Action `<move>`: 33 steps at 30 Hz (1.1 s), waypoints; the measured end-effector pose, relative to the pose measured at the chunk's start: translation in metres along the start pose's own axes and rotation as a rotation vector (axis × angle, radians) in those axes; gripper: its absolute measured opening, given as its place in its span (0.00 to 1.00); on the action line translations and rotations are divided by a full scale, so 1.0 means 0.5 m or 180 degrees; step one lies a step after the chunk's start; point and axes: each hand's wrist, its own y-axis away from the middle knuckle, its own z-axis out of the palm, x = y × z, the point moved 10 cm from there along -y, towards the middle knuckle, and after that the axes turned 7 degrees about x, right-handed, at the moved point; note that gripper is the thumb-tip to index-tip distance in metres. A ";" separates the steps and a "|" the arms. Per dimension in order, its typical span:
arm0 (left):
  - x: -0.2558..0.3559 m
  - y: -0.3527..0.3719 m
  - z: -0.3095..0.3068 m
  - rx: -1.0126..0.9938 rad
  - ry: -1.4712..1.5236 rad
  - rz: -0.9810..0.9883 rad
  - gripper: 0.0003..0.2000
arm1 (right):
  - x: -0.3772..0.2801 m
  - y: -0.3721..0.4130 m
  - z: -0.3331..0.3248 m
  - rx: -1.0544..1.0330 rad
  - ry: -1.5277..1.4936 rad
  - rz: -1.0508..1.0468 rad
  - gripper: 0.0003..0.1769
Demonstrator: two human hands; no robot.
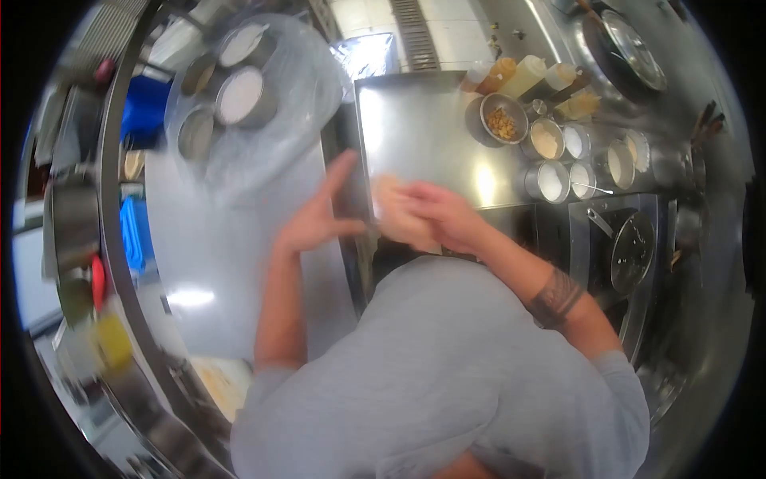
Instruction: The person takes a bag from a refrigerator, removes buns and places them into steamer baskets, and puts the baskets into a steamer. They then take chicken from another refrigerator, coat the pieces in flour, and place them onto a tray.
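In front of the grey shirt, my right hand (447, 214) is closed on a pale, soft-looking piece (401, 214), blurred by motion, perhaps dough. My left hand (317, 211) is raised just left of it, with thumb and fingers spread and nothing in it. A gap separates my left hand from the pale piece. Both hands are over the near edge of the steel counter (423, 128), by the gap beside the left worktop (231, 255).
Metal containers (241, 96) sit under clear plastic at upper left. Sauce bottles (523, 76), a bowl of brown pieces (503, 120) and several small tubs (552, 182) are at right. A pan (632, 251) rests on the stove. Shelving (116, 239) runs along the left.
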 end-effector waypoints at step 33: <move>-0.304 0.875 0.114 0.3079 -0.2223 -0.1985 0.23 | 1.352 -0.441 -0.212 -0.0072 0.1686 0.2627 0.19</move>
